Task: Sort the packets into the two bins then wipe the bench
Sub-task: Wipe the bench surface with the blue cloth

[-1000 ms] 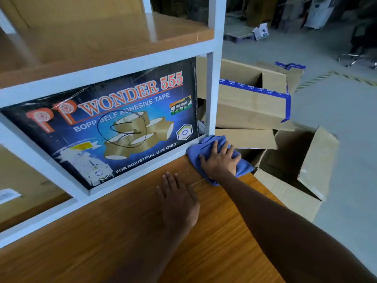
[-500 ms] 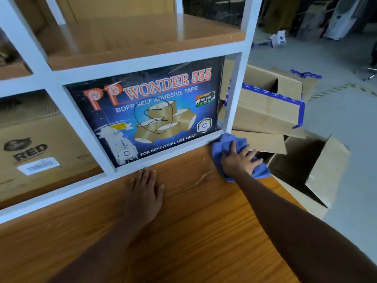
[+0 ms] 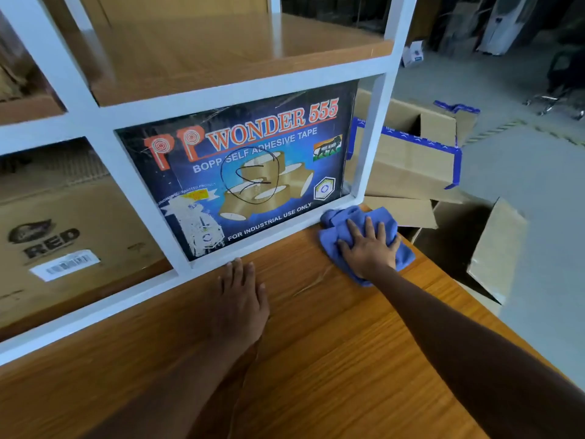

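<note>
My right hand (image 3: 368,247) presses flat on a crumpled blue cloth (image 3: 335,221) at the far right corner of the wooden bench (image 3: 332,359), right against the white shelf frame (image 3: 272,240). My left hand (image 3: 242,301) lies palm down on the bench, fingers spread, fingertips near the frame's bottom rail. No packets or bins are in view.
Behind the frame stands a blue "Wonder 555" tape box (image 3: 240,172), with a brown "RED" carton (image 3: 63,236) to its left. Open cardboard boxes (image 3: 411,160) sit on the floor beyond the bench's right edge. A wooden shelf (image 3: 221,49) runs above.
The view has shifted left, bringing the brown carton into sight. My right hand with the cloth stays at the bench's far right corner; my left hand has moved slightly toward the frame.
</note>
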Available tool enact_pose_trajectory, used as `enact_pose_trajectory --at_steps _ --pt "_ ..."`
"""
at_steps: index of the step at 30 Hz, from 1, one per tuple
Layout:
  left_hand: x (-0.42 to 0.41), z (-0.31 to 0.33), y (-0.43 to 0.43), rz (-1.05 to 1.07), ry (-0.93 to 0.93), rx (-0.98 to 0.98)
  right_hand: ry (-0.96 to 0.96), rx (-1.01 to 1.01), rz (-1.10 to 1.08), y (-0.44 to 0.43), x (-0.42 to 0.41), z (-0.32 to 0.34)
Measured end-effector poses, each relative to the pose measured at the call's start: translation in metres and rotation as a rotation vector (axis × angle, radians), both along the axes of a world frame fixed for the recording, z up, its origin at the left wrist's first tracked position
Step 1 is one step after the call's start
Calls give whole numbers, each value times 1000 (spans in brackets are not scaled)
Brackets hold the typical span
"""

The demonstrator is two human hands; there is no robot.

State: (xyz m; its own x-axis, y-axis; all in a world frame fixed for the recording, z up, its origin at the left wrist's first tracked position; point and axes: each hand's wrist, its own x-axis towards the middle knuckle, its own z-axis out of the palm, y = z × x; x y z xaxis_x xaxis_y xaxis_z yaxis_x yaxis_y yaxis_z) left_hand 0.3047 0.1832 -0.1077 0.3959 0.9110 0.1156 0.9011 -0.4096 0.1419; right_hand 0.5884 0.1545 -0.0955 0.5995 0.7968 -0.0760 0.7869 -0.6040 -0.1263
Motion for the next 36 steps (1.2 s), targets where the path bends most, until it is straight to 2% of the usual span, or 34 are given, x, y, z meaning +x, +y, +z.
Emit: enact_pose_trajectory --at_steps 3,6,9,11,14,16,20,22,24,27,28,30,33,36 --pt "1 4 -1 -14 10 8 52 -7 -61 11 -48 5" --pt "0 4 1 -28 10 -20 -6 23 186 -4 -104 2" --pt "-3 5 6 -75 -124 -61 -42 12 394 -30 -102 1" --pt "-7 5 6 -146 -170 -104 -36 26 253 -37 -75 0" --pt "-19 3 -5 -258 -51 -99 31 45 -124 -42 -65 0" --pt "-28 1 -12 -300 32 -58 43 30 -149 -41 -96 1" --pt "-48 2 -33 -329 92 -10 -14 24 204 -87 -166 -2" --pt "-61 3 -50 -344 85 -25 -32 8 294 -121 -163 -1" --pt "-72 3 -73 -349 95 -41 -41 -10 192 -145 -134 -1" --pt "-80 3 -102 -334 111 -65 36 5 -197 -162 -106 4" --pt "-82 2 -108 -322 118 -69 60 12 -254 -163 -113 4" --pt "-83 3 -114 -301 123 -73 32 15 -179 -166 -146 1" --pt "-86 2 -128 -299 120 -54 -6 37 133 -203 -190 -4" --pt "-93 4 -148 -309 99 -51 0 19 212 -255 -165 0"
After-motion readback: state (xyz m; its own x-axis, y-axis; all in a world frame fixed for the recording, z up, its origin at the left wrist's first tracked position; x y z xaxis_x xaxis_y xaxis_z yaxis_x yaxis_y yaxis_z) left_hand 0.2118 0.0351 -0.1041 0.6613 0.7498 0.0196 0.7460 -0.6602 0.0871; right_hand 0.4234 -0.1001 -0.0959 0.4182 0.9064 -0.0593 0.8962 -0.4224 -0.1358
